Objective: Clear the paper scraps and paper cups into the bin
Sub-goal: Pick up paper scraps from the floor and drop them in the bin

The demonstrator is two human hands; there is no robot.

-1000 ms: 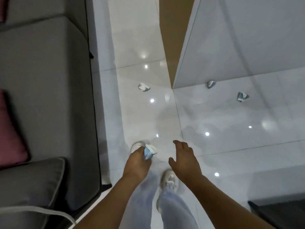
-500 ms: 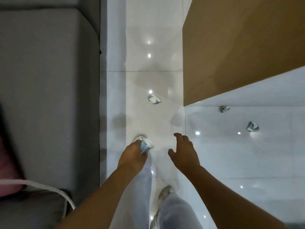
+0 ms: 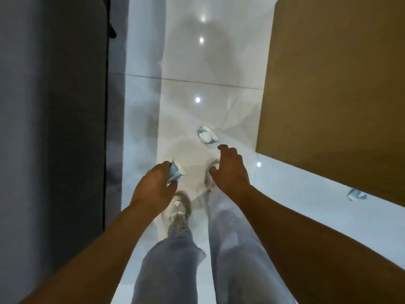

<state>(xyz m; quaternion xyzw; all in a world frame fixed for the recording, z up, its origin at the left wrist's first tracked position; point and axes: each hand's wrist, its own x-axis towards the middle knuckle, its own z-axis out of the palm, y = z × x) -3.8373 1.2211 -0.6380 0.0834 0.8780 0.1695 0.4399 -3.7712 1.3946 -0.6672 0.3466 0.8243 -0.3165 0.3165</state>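
I have one crushed blue-and-white paper cup (image 3: 175, 174) pinched in my left hand (image 3: 153, 190), my fingers curled round its body with the white rim poking out toward one o'clock, so that piece is collected but not yet binned. My right hand (image 3: 230, 170) holds nothing; its fingers are loosely bent and spread, reaching out over the glossy white tile floor (image 3: 186, 84). Just beyond my right fingertips, at about twelve o'clock from them, a second crumpled cup (image 3: 207, 135) lies on its side on the tiles, near the corner of the brown wooden panel (image 3: 328, 95) but apart from it. A third crumpled cup (image 3: 356, 194) lies well away at three o'clock, close against the lower edge of that panel. My feet in pale sneakers (image 3: 179, 206) stand directly under my hands, and the dark grey sofa (image 3: 54, 106) runs along the whole nine o'clock side. I see no bin anywhere here, so I judge the task is in its early-to-middle stretch: one cup in hand, at least two on the floor to pick up, and every piece yet to be carried to the bin and dropped in. I can make out no loose paper scraps apart from the cups.
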